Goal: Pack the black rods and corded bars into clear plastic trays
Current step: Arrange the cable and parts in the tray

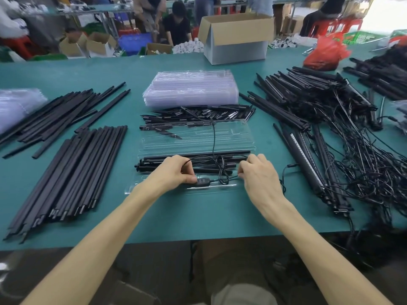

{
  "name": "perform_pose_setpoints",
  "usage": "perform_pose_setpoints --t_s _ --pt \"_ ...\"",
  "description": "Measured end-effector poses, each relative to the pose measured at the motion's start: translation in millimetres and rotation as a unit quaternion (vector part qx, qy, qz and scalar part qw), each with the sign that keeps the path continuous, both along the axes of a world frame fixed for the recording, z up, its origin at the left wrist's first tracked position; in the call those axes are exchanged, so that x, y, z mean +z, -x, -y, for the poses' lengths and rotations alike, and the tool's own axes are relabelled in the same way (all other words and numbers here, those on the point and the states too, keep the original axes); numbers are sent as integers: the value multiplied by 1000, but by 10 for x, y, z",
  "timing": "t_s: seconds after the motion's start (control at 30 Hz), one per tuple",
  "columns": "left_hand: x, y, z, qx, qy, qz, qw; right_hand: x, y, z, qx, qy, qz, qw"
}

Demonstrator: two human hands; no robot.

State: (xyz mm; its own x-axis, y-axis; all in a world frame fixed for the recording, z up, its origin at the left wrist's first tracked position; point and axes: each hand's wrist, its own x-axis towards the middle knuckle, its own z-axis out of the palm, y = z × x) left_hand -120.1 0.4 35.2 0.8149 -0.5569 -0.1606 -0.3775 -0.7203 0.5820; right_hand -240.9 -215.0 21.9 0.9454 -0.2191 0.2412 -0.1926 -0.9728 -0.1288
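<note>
Your left hand point(176, 172) pinches the cord's controller point(202, 181), your right hand point(257, 172) curled, pinching the cord point(229, 178), black rods point(229, 165) between both hands, clear tray point(198, 139) beneath, extending beyond your fingertips

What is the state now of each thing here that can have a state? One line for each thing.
Clear plastic tray in front: open, partly filled with black rods.
Black cord: looped over that tray.
Stack of clear plastic trays: stacked, empty.
Brown cardboard box: flaps open.
Left hand: pinches the black inline switch.
Right hand: pinches the cord.
Pile of corded black bars: cords tangled.
</note>
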Motion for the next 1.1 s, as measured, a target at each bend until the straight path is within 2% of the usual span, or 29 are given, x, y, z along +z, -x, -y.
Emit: perform_pose_setpoints --t_s 0.17,0.27,0.5,0.67,0.9,1.03,1.1 --pt "68 -9 160 -23 -86 35 995 -38 0 -14 1 4 -9 1000" --pt "82 -28 201 -42 -92 31 994 -53 13 6 4 -13 -2 1000" --pt "16 -27 43 -42 34 -44 998 -57 7 22 8 -49 13 999" --pt "-112 70 54 -16 89 -12 996 -38 -49 14 7 -69 14 998" --pt "-128 72 32 -12 99 0 995 45 -157 -80 -4 -174 55 983" --pt "-84 146 66 8 200 29 979 31 -179 -85 -8 -176 55 983" --pt "-7 156 123 6 219 51 974 -10 -166 -57 -14 -168 43 985"
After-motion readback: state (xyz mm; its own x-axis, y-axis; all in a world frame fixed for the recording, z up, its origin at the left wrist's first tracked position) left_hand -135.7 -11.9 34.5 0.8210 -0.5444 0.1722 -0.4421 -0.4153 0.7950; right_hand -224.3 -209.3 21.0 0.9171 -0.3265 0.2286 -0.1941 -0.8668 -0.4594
